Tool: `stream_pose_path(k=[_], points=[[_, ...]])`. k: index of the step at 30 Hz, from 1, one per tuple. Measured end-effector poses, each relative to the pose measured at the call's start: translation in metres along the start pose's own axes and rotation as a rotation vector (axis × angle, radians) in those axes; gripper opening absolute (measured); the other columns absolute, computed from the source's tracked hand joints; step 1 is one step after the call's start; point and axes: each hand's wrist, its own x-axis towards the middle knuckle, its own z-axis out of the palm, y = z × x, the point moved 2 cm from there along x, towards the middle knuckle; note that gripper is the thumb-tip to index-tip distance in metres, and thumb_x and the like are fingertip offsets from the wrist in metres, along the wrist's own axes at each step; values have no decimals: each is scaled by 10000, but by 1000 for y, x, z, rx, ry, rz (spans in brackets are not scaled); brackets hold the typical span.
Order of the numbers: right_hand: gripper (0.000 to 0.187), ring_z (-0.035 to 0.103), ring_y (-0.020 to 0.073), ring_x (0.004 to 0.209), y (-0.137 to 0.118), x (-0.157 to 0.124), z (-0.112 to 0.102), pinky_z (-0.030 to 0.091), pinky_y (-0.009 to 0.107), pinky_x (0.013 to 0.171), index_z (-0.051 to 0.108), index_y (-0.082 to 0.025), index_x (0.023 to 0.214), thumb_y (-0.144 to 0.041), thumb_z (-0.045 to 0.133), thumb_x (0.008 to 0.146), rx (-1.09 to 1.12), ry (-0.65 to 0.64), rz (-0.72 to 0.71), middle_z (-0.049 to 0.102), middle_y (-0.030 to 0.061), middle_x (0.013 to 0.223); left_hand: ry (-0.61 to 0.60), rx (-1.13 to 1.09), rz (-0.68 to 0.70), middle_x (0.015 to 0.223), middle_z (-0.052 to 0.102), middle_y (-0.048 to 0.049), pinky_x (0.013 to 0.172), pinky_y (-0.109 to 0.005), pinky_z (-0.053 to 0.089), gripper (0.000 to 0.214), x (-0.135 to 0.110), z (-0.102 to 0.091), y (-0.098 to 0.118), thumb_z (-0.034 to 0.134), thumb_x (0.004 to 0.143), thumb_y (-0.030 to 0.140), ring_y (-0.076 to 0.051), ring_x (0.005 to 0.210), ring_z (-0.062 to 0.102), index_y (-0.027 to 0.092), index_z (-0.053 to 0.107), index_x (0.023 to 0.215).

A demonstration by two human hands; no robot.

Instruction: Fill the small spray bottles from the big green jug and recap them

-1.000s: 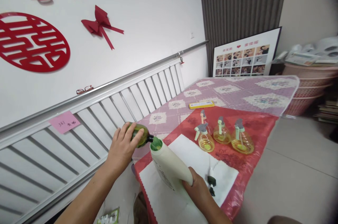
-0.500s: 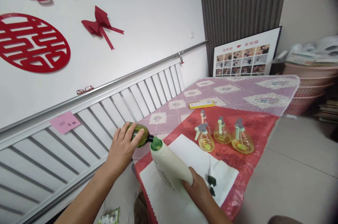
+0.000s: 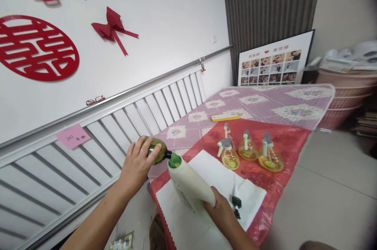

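Note:
My left hand [image 3: 140,157] is wrapped round a dark green bottle [image 3: 160,150] that lies almost on its side. The bottle's black threaded neck meets the green-lined mouth of a cream plastic jug [image 3: 188,181]. My right hand [image 3: 220,208] is closed on the jug's handle, holding it tilted with its mouth towards the bottle. Below the jug a white cloth [image 3: 249,189] covers part of the table. A dark green pump top [image 3: 236,203] rests on that cloth, right of my right hand. Any flow between bottle and jug is too small to make out.
Clear spray bottles with yellow liquid [image 3: 230,159] and grey-topped heads stand on a red cloth [image 3: 250,171] beyond the jug. Farther back is a yellow flat case [image 3: 225,117] on the patterned tablecloth [image 3: 273,100]. A white radiator [image 3: 97,144] runs along the left, and stacked pink baskets [image 3: 341,102] stand right.

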Motion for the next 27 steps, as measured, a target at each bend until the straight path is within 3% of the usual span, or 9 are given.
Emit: stream_pose_path(k=[27], points=[[48,611,180,635,-1,0,-1,433,250,582,476,-257,718,-210,470,728,17,9,-7,640,-16,673,-19,14,19,1374,466,-151,951,-538,379,486,4,-6,1,506,837,67,-374,1278,378,260,493,1282]])
